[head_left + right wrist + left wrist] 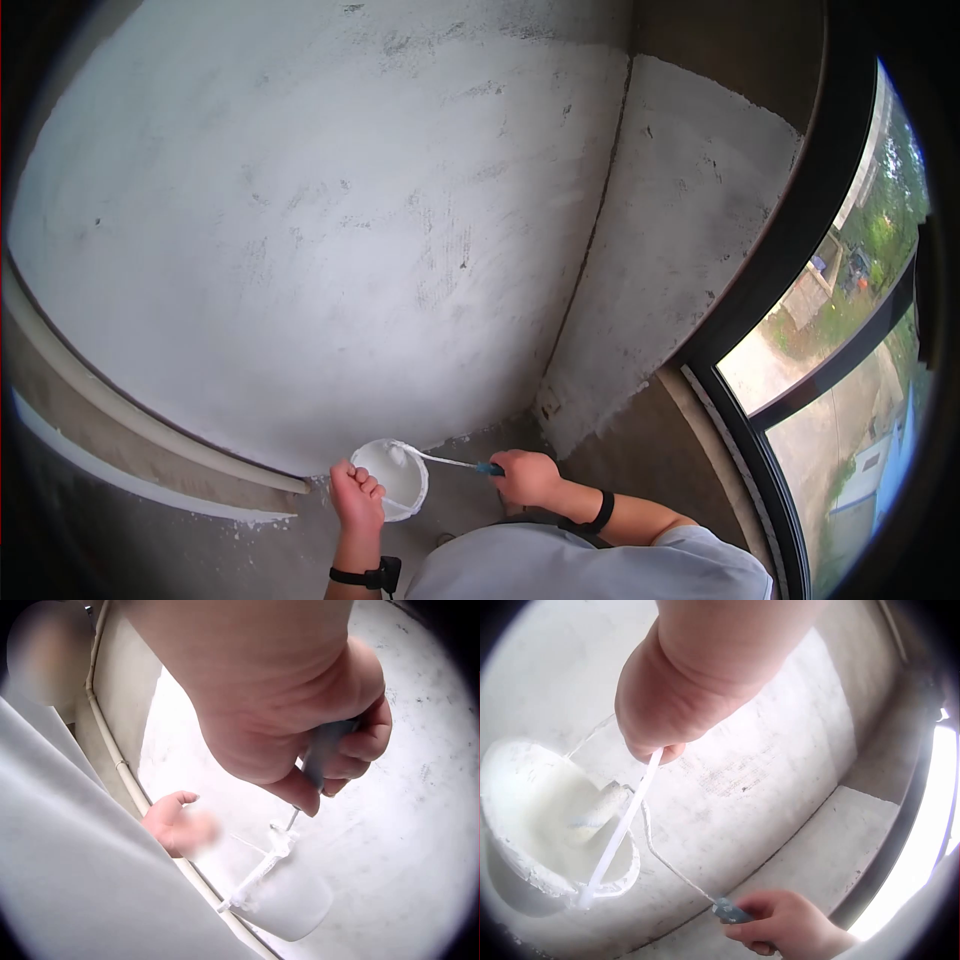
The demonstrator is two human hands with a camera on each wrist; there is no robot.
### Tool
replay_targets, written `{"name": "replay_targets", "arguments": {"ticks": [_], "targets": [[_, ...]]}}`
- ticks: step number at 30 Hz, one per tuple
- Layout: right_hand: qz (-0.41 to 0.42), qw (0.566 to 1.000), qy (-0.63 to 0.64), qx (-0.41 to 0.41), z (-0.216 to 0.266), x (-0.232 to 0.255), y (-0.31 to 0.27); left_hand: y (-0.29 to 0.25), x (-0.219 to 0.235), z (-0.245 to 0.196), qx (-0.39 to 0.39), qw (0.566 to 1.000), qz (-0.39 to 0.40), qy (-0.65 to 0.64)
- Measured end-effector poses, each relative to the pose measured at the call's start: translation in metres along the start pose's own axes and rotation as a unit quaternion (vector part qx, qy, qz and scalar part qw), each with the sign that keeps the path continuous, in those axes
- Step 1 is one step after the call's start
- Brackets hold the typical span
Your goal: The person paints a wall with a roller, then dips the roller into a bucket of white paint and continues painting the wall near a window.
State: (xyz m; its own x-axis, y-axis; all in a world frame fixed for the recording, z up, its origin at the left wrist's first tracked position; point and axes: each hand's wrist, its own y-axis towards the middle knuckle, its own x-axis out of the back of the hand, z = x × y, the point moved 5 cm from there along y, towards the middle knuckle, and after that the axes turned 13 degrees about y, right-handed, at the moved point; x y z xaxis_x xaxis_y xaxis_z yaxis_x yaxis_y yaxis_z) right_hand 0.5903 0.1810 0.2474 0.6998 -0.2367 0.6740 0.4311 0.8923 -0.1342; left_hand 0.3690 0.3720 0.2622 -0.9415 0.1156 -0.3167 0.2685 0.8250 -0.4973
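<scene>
A white bucket (pixel 421 492) of white paint hangs tilted from my left hand (pixel 357 497), whose fingers are curled round its white carrying handle (pixel 620 836). My right hand (pixel 527 478) grips the blue-grey handle (pixel 731 911) of a paint roller. From there the roller's thin, paint-coated wire frame (pixel 450 461) runs left into the bucket's mouth. Inside, the white roller head (pixel 604 811) lies against the inner wall near the rim. In the right wrist view, the bucket (pixel 296 904) shows from its outer side, and its inside is hidden.
A wall (pixel 330 200) with patchy white paint and dark scuffs stands in front, meeting a narrower side wall (pixel 690 190) at a corner. To the right is a dark-framed window (pixel 735 385). A pale pipe (pixel 150 410) runs low along the left. White spatters mark the grey floor (pixel 260 560).
</scene>
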Motion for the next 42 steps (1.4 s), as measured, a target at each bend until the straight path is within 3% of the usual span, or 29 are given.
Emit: {"name": "replay_targets", "arguments": {"ticks": [8, 18, 23, 27, 28, 29, 32, 37, 38, 39, 42], "targets": [[-0.033, 0.999, 0.016, 0.030, 0.015, -0.004, -0.006, 0.005, 0.018, 0.002, 0.021, 0.999, 0.026, 0.005], [-0.019, 0.998, 0.064, 0.004, 0.043, -0.005, 0.000, 0.006, 0.036, -0.002, 0.016, 0.999, 0.034, -0.022], [0.011, 0.986, 0.153, -0.062, 0.036, -0.010, 0.007, 0.010, 0.044, 0.000, 0.021, 0.999, 0.018, -0.039], [-0.001, 0.976, 0.213, -0.048, 0.018, -0.013, 0.014, 0.017, 0.055, 0.007, 0.031, 0.999, -0.021, -0.037], [0.039, 0.943, 0.312, -0.106, 0.008, -0.017, 0.015, 0.021, 0.062, 0.012, 0.037, 0.998, -0.039, -0.026], [0.073, 0.898, 0.406, -0.155, 0.003, -0.016, 0.016, 0.027, 0.071, 0.019, 0.039, 0.998, -0.051, -0.016], [0.044, 0.866, 0.477, -0.141, 0.009, 0.011, 0.020, 0.051, 0.123, 0.056, 0.049, 0.992, -0.107, 0.039], [-0.075, 0.862, 0.497, -0.067, 0.018, 0.097, 0.032, 0.056, 0.205, 0.123, 0.106, 0.970, -0.183, 0.119], [-0.108, 0.853, 0.510, -0.036, 0.023, 0.119, 0.034, 0.062, 0.231, 0.142, 0.137, 0.961, -0.188, 0.152], [-0.136, 0.842, 0.521, -0.007, 0.029, 0.141, 0.035, 0.106, 0.288, 0.191, 0.086, 0.946, -0.219, 0.222], [-0.210, 0.831, 0.512, 0.049, 0.042, 0.202, 0.044, 0.081, 0.327, 0.213, 0.135, 0.950, -0.218, 0.179]]}}
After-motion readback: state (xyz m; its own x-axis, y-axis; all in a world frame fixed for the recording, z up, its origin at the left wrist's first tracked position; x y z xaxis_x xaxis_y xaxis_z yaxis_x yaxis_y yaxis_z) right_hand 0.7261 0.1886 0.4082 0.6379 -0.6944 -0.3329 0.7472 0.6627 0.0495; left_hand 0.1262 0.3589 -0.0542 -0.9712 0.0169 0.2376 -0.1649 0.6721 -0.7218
